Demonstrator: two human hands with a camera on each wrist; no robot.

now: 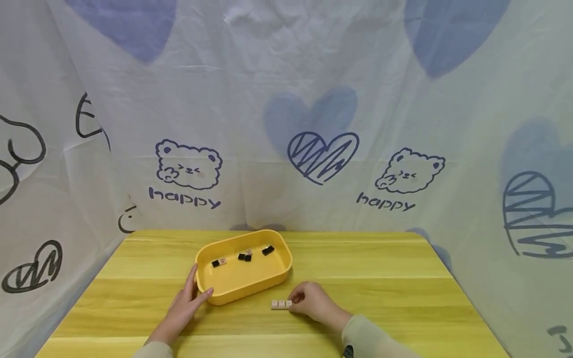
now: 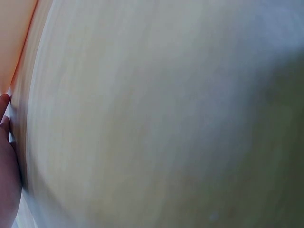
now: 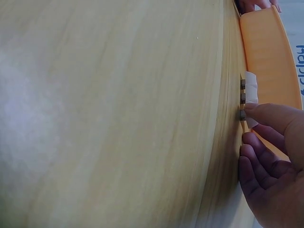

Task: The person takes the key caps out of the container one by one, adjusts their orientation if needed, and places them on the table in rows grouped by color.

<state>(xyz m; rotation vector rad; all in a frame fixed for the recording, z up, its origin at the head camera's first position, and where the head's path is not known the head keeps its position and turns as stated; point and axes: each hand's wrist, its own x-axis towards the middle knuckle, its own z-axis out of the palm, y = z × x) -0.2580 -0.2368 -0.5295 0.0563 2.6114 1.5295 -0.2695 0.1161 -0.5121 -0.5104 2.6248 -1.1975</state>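
Three small white keycaps (image 1: 281, 304) stand side by side in a short row on the table, faint marks on their tops. At the right end of the row my right hand (image 1: 315, 302) pinches the last keycap (image 3: 250, 115) between thumb and index finger. Its other fingers curl near the tabletop. My left hand (image 1: 181, 304) holds the near left corner of a yellow plastic tray (image 1: 250, 289), thumb at the front rim and fingers along the left wall. Inside the tray lie several small black pieces (image 1: 267, 250) and a few pale keycaps (image 1: 222, 261).
Beneath everything is a yellow wood-grain table (image 1: 380, 278). A pale cloth (image 1: 250, 124) printed with hearts and bears hangs behind it and along both sides. The tray sits just beyond the keycap row, to its left.
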